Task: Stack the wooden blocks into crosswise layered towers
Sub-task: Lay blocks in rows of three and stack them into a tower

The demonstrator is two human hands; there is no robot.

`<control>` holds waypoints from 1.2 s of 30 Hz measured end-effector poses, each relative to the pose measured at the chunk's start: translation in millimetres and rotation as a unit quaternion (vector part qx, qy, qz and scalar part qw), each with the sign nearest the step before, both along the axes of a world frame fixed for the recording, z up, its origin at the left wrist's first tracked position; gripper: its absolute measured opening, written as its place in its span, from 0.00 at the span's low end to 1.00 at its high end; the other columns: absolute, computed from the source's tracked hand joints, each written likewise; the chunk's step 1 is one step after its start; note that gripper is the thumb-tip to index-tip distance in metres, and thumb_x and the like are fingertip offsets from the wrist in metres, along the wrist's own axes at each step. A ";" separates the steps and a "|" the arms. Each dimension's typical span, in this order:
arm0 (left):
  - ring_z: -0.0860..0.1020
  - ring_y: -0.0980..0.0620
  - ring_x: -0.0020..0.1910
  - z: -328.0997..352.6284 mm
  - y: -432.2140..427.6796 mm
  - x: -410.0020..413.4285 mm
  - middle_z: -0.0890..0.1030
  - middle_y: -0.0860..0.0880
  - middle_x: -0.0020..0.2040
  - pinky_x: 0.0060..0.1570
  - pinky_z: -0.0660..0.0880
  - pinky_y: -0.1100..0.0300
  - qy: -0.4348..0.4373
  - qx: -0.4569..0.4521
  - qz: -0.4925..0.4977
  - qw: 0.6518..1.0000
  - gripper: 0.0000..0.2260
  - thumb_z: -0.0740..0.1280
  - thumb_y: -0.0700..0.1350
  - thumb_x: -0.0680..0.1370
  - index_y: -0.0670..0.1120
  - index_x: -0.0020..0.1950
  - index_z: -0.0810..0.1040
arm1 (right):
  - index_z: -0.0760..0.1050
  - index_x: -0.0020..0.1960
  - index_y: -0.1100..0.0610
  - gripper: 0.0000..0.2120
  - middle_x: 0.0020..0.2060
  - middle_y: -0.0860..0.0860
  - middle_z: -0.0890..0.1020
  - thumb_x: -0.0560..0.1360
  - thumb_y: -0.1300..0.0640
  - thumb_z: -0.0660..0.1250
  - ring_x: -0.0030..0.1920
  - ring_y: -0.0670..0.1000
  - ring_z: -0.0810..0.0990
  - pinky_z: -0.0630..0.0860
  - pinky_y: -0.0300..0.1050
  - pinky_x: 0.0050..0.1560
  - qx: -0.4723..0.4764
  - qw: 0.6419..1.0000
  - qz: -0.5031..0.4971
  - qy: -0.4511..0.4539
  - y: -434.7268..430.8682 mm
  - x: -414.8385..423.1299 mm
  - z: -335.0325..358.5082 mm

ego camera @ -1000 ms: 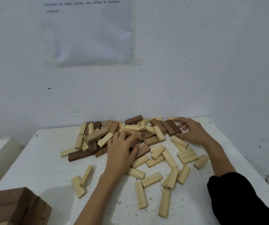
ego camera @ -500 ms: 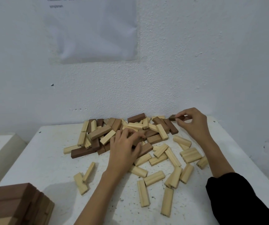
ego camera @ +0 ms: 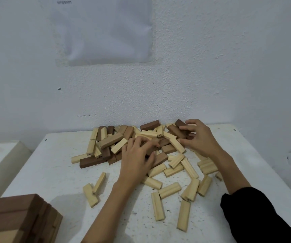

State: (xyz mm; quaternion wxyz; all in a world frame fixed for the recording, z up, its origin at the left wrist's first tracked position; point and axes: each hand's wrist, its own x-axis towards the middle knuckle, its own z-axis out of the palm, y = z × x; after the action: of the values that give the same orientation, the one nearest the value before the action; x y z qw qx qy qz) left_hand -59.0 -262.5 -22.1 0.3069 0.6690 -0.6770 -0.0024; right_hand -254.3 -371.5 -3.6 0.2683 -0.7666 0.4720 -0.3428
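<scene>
**Inspection: both hands in the block pile, 1 stack at near left**

On my feed the white speckled table [ego camera: 50, 174] stands against a white rough wall [ego camera: 211, 76]. A pile of wooden blocks [ego camera: 113, 142], pale and dark brown mixed, lies at the table's far edge, just beside the wall. More pale blocks are scattered flat towards the near side; 2 pale blocks [ego camera: 94, 191] lie touching each other, apart from the pile on its left.

The left hand [ego camera: 137, 160] rests palm down on the middle of the pile. Its fingers are curled and its thumb is tucked in, gripping a centre dark block [ego camera: 151, 151], which is mostly hidden beneath the hand.

The right hand [ego camera: 200, 137] is at the pile's far right corner. Its fingers lie over a rear dark block [ego camera: 174, 131] with the thumb below, closed on it. I cannot tell whether that block is off the pile. A black sleeve [ego camera: 257, 214] covers the right forearm.

A stacked tower [ego camera: 16, 218] of dark and pale layers stands at the near left corner, cut off by the frame. A sheet of paper [ego camera: 104, 32] is fixed to the wall above the pile.
</scene>
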 end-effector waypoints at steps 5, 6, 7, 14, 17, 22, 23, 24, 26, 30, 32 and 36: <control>0.69 0.52 0.55 1.5 -0.5 -1.6 0.75 0.55 0.54 0.53 0.61 0.57 0.008 -0.004 -0.004 1.000 0.09 0.66 0.48 0.76 0.56 0.56 0.79 | 0.78 0.60 0.60 0.24 0.62 0.55 0.73 0.65 0.61 0.77 0.62 0.52 0.73 0.70 0.42 0.62 -0.013 0.998 -0.005 0.056 1.2 2.9 2.0; 0.69 0.52 0.55 1.8 -0.3 -1.6 0.75 0.55 0.53 0.53 0.61 0.57 0.014 -0.006 -0.006 1.000 0.09 0.67 0.47 0.76 0.56 0.55 0.79 | 0.79 0.59 0.59 0.22 0.61 0.55 0.74 0.65 0.61 0.77 0.62 0.52 0.73 0.71 0.44 0.62 -0.024 0.998 -0.024 0.054 2.1 4.9 1.3; 0.69 0.53 0.54 2.2 0.1 -1.5 0.75 0.55 0.52 0.53 0.61 0.58 0.023 -0.008 -0.008 1.000 0.09 0.67 0.46 0.76 0.55 0.55 0.80 | 0.79 0.58 0.59 0.21 0.61 0.55 0.75 0.66 0.61 0.77 0.61 0.53 0.74 0.71 0.45 0.62 -0.034 0.997 -0.044 0.056 3.2 7.0 1.1; 0.74 0.51 0.48 2.3 2.9 0.1 0.78 0.53 0.48 0.50 0.70 0.54 0.046 -0.052 -0.020 0.997 0.07 0.71 0.40 0.72 0.50 0.47 0.82 | 0.79 0.58 0.60 0.19 0.62 0.56 0.76 0.68 0.60 0.74 0.61 0.55 0.75 0.70 0.45 0.58 -0.064 0.989 -0.112 0.077 13.5 19.9 -1.1; 0.74 0.53 0.49 4.2 5.7 -1.0 0.78 0.54 0.48 0.50 0.69 0.59 0.073 -0.056 -0.030 0.995 0.06 0.71 0.38 0.72 0.48 0.45 0.83 | 0.81 0.55 0.60 0.18 0.60 0.56 0.78 0.66 0.64 0.74 0.58 0.55 0.77 0.73 0.49 0.59 -0.072 0.989 -0.118 0.043 15.1 21.2 -4.8; 0.74 0.54 0.51 14.0 11.2 1.5 0.76 0.56 0.48 0.48 0.70 0.63 0.133 -0.053 -0.031 0.989 0.08 0.70 0.36 0.72 0.48 0.45 0.83 | 0.82 0.51 0.61 0.13 0.56 0.55 0.81 0.66 0.66 0.73 0.53 0.49 0.79 0.76 0.42 0.55 -0.059 0.983 -0.152 -0.084 20.7 13.0 -2.4; 0.74 0.54 0.51 16.6 13.0 2.1 0.76 0.56 0.48 0.48 0.71 0.62 0.143 -0.053 -0.028 0.988 0.08 0.70 0.36 0.72 0.48 0.45 0.83 | 0.82 0.51 0.61 0.13 0.55 0.55 0.81 0.67 0.67 0.73 0.51 0.47 0.79 0.76 0.38 0.53 -0.061 0.979 -0.159 -0.109 24.8 11.4 -0.6; 0.74 0.54 0.52 19.0 15.2 2.1 0.76 0.56 0.48 0.49 0.71 0.61 0.150 -0.050 -0.024 0.987 0.08 0.70 0.36 0.72 0.48 0.45 0.83 | 0.82 0.51 0.61 0.13 0.55 0.54 0.81 0.67 0.67 0.73 0.50 0.45 0.78 0.75 0.34 0.50 -0.065 0.975 -0.164 -0.132 30.5 10.1 0.9; 0.74 0.54 0.52 23.1 19.5 -0.2 0.77 0.55 0.48 0.48 0.71 0.63 0.156 -0.044 -0.019 0.987 0.07 0.71 0.37 0.73 0.48 0.45 0.83 | 0.82 0.51 0.61 0.13 0.55 0.53 0.80 0.67 0.67 0.73 0.48 0.40 0.77 0.75 0.31 0.49 -0.075 0.968 -0.170 -0.169 45.9 9.1 2.3; 0.74 0.54 0.52 29.0 29.7 -10.0 0.77 0.54 0.48 0.50 0.68 0.68 0.167 -0.039 -0.032 0.985 0.07 0.70 0.36 0.72 0.47 0.46 0.83 | 0.82 0.52 0.60 0.13 0.55 0.49 0.79 0.67 0.67 0.74 0.54 0.43 0.78 0.76 0.41 0.57 -0.105 0.964 -0.163 -0.180 90.7 13.8 -6.1; 0.74 0.53 0.52 29.9 38.9 -12.0 0.77 0.54 0.47 0.51 0.69 0.63 0.160 -0.036 -0.039 0.986 0.08 0.71 0.35 0.72 0.48 0.45 0.83 | 0.82 0.52 0.59 0.13 0.55 0.47 0.79 0.67 0.66 0.74 0.55 0.45 0.77 0.74 0.43 0.59 -0.117 0.967 -0.155 -0.168 113.1 18.3 -9.1; 0.73 0.55 0.53 29.8 74.7 -7.6 0.77 0.54 0.48 0.48 0.63 0.75 0.154 -0.016 -0.020 0.988 0.08 0.70 0.35 0.72 0.48 0.42 0.82 | 0.82 0.52 0.61 0.14 0.54 0.48 0.79 0.67 0.69 0.74 0.54 0.38 0.77 0.76 0.34 0.53 -0.102 0.966 -0.128 -0.202 152.3 23.6 -13.3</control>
State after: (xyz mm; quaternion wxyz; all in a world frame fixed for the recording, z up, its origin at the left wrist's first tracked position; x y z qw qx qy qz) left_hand -66.6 -187.9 7.7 0.4183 0.6418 -0.6347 -0.1008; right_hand -230.7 -219.2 -16.9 0.2322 -0.6382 0.4642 -0.5686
